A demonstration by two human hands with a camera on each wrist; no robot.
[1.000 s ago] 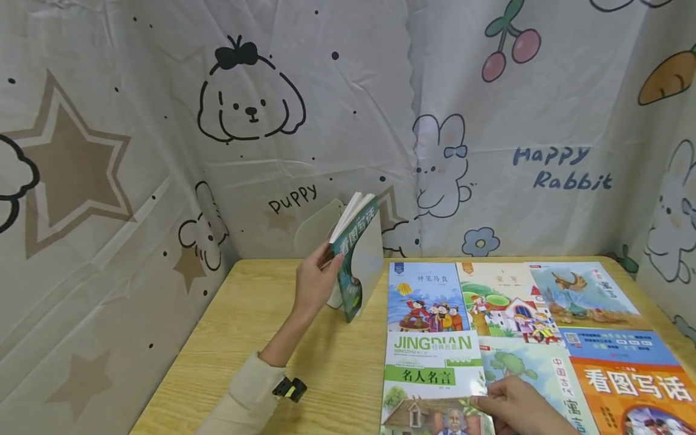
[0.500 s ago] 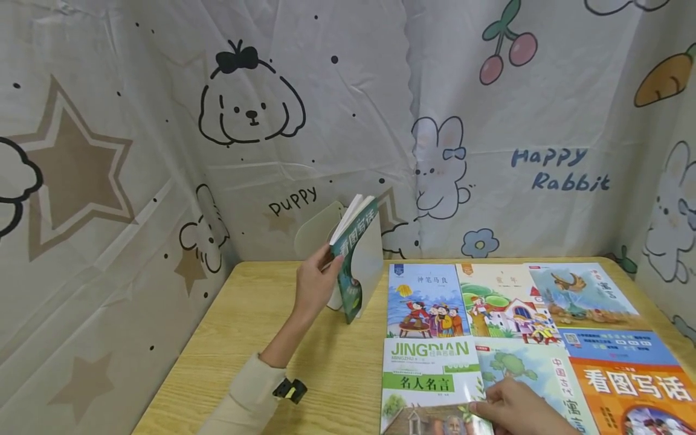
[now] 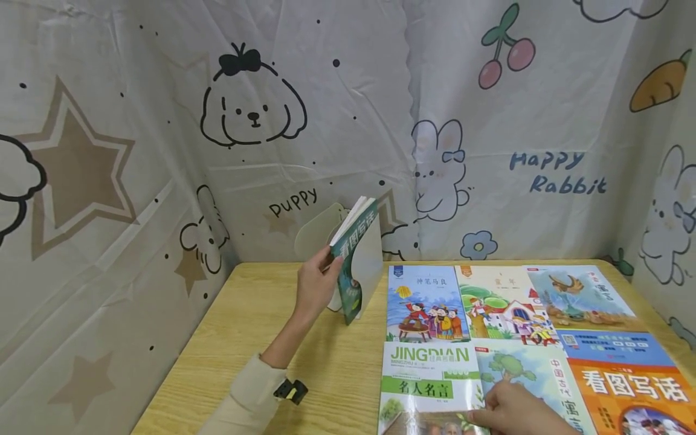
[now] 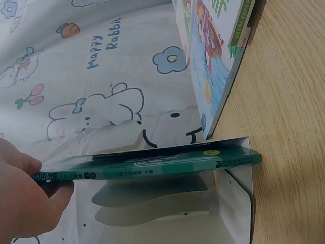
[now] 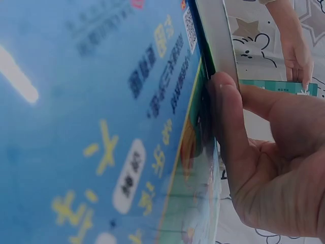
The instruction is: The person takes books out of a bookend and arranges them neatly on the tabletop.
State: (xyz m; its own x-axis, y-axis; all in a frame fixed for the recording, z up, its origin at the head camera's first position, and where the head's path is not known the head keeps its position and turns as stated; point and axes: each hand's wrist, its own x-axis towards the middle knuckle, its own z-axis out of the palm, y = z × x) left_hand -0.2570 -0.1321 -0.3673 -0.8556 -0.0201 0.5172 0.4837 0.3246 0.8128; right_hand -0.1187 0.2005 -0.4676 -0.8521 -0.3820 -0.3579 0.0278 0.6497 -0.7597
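Observation:
In the head view my left hand point(image 3: 316, 283) pinches the spine side of a green book point(image 3: 352, 284). That book stands tilted in a white bookend point(image 3: 370, 260); in the left wrist view its spine point(image 4: 152, 170) runs between the bookend's plates. My right hand point(image 3: 519, 409) grips the right edge of a white and green book point(image 3: 424, 365), thumb on its cover. A blue cover with yellow lettering point(image 5: 101, 127) fills much of the right wrist view, with the thumb at the book edge; the fingers are partly hidden.
Several picture books lie to the right: a blue one point(image 3: 426, 302), a cream one point(image 3: 505, 296), a bird-cover one point(image 3: 582, 296), a tree-cover one point(image 3: 549, 362) and an orange one point(image 3: 633, 386). The wooden table point(image 3: 261, 290) meets a printed curtain point(image 3: 348, 151) behind.
The white and green book has shifted slightly toward me, uncovering more of the blue book behind it. My left hand and the green book stay in place; the head view tips up slightly.

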